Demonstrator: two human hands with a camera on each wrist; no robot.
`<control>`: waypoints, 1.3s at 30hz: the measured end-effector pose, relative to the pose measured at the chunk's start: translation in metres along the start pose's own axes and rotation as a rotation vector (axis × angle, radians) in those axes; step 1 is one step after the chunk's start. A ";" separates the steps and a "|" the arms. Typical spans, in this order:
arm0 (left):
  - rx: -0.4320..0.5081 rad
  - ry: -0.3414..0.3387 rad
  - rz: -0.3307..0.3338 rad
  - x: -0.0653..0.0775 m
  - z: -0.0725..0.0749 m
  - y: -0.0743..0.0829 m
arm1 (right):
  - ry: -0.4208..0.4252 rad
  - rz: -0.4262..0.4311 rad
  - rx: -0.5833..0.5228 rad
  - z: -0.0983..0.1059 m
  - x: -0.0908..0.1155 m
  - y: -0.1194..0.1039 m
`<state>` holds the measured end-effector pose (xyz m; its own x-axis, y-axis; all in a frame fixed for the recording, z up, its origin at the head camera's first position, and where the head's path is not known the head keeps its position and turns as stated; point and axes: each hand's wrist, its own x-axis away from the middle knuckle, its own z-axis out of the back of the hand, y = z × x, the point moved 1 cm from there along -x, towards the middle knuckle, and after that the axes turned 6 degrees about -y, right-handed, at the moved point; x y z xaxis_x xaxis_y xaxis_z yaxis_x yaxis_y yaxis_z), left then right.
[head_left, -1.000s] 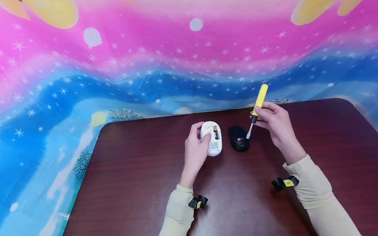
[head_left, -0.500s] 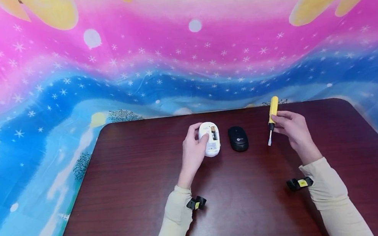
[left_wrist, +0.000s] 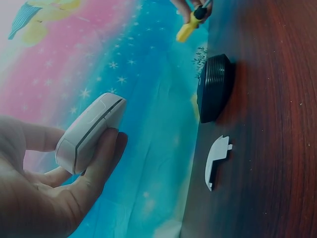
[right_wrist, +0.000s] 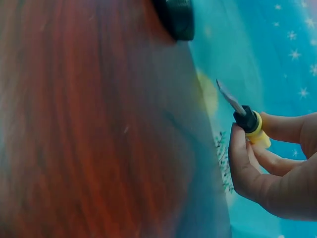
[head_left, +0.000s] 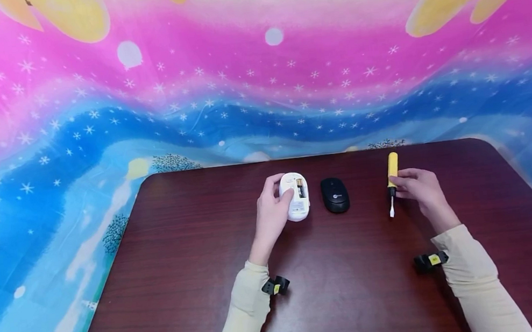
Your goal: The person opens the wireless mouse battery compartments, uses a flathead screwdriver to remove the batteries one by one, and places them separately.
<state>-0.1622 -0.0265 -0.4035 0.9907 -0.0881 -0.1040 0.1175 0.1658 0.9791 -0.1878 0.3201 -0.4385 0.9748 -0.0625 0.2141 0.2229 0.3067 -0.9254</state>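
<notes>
Screwdriver [head_left: 393, 169] and right hand [head_left: 421, 187] have swung rightwards over the last second: its tip, which overlapped the edge of the black mouse [head_left: 334, 195] in the head view, now points down well apart from it, with wood showing between. That gap suggests, as a judgement, that the tool is at work on neither mouse at this moment. The right thumb and fingers are closed in a pinch around the yellow handle; whether the tip touches the table [head_left: 343, 298] cannot be told for sure. The left hand [head_left: 272, 208] has barely shifted, and grips the white mouse [head_left: 296, 206] by its side, thumb over the underside, which faces the head camera with its bay uncovered and batteries [head_left: 301, 188] inside. The left wrist view shows this mouse raised, and a white cover [left_wrist: 214, 156] lying on the table near the black mouse. As for edges, the table's far rim runs just beyond both hands, with the screwdriver's butt nearest to it in the head view and the backdrop [head_left: 238, 82] rising behind. The tighter gap is between the two mice; wider room lies right of the black mouse and on the person's side, between the forearms.
</notes>
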 end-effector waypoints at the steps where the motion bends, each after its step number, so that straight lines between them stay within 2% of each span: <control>1: 0.002 0.001 0.001 0.000 0.000 0.000 | -0.003 -0.006 0.018 0.000 0.000 0.002; 11: 0.013 -0.003 0.015 0.001 0.001 -0.001 | -0.047 -0.058 0.198 0.001 0.001 0.013; 23: 0.032 -0.006 0.008 0.002 0.002 0.000 | -0.027 -0.006 0.386 -0.001 -0.003 0.011; 26: 0.026 0.002 0.021 0.001 0.003 0.000 | -0.004 0.053 0.491 -0.003 -0.001 0.005; 30: 0.016 0.005 0.040 0.001 0.002 -0.001 | 0.105 0.184 0.613 -0.011 0.005 -0.009; 34: 0.014 0.003 0.052 0.001 0.002 -0.001 | 0.163 0.319 0.572 -0.026 0.013 -0.029; 39: 0.011 0.010 0.059 0.001 0.002 -0.002 | 0.123 0.458 0.474 -0.049 0.021 -0.052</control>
<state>-0.1613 -0.0284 -0.4053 0.9965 -0.0687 -0.0477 0.0582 0.1600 0.9854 -0.1788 0.2563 -0.4012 0.9701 0.0742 -0.2310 -0.2139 0.7105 -0.6703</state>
